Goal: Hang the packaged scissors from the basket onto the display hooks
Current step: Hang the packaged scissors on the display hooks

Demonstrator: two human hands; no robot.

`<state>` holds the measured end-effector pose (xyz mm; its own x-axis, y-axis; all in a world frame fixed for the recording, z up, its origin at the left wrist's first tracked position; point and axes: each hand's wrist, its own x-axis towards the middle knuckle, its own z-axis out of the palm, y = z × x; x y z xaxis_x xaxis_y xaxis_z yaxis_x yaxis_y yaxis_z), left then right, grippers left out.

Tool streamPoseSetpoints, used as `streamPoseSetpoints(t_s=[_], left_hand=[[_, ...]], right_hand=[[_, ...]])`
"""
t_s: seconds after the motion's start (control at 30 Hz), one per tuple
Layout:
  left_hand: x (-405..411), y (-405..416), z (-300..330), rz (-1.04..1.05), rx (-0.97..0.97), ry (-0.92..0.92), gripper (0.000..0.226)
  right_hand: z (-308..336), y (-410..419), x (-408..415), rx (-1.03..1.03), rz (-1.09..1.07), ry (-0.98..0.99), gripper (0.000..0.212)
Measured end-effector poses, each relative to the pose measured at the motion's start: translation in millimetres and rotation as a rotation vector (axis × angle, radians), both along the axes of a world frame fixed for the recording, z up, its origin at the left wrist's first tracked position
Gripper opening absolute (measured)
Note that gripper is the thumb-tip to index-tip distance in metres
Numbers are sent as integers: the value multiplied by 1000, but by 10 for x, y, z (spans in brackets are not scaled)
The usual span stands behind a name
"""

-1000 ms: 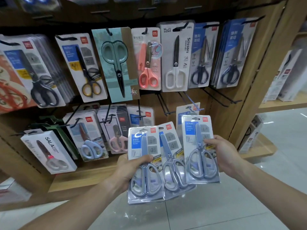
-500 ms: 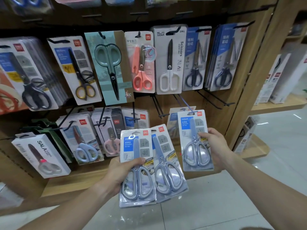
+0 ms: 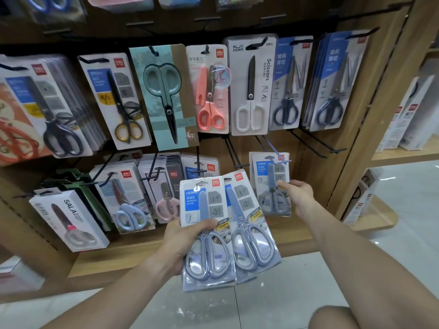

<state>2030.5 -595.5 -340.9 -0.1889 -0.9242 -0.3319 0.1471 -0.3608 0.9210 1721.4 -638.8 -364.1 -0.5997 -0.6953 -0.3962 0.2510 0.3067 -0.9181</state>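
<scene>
Head view, nearest first: a bare knee shows at the bottom edge, above pale floor tiles. The left hand holds two packaged blue-grey kitchen scissors fanned side by side, its thumb pressed across the front card and its fingers curled behind, so the grip is a pinch on the pair. These two wait low, in front of the wooden shelf.

Further out, the right hand pinches a third matching pack by its right edge, thumb on the front and fingers behind. The top of this pack sits at the tip of a blue display hook in the lower row; whether the hanging slot is already threaded on the wire cannot be told. Another card of the same kind seems to hang just behind it.

The step in hand is hanging this third pack. The next move likely calls for lining the slot with the hook tip, sliding the pack back along the wire, then letting go and taking one from the left hand.

Beyond, the upper row carries assorted scissors. The basket is not in view.
</scene>
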Motion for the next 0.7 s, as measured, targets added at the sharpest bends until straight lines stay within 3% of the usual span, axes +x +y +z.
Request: streamPoseSetpoints(t_s=[0.07,0.17,0.23,0.33,0.4,0.7], left_hand=[[-9,-8,-2,1,5,-1,42],[-34,-10,-29,-3,13,6,42],[-66,-21,-35,-17,10,13,41],[-113,-7,-40,-30,10,22,41],[-134,8,-36,-33,18,29,38],[-211,38,-27,-104,30,40,45]], right_hand=[[-30,-5,8,121,-103,206,69],[-16,172,163,211,-114,445,48],[7,331,302,110,60,342,27],[263,608,582,-23,423,27,38],[380,688,674,-85,555,54,33],[372,780,617,-120,481,-9,19]])
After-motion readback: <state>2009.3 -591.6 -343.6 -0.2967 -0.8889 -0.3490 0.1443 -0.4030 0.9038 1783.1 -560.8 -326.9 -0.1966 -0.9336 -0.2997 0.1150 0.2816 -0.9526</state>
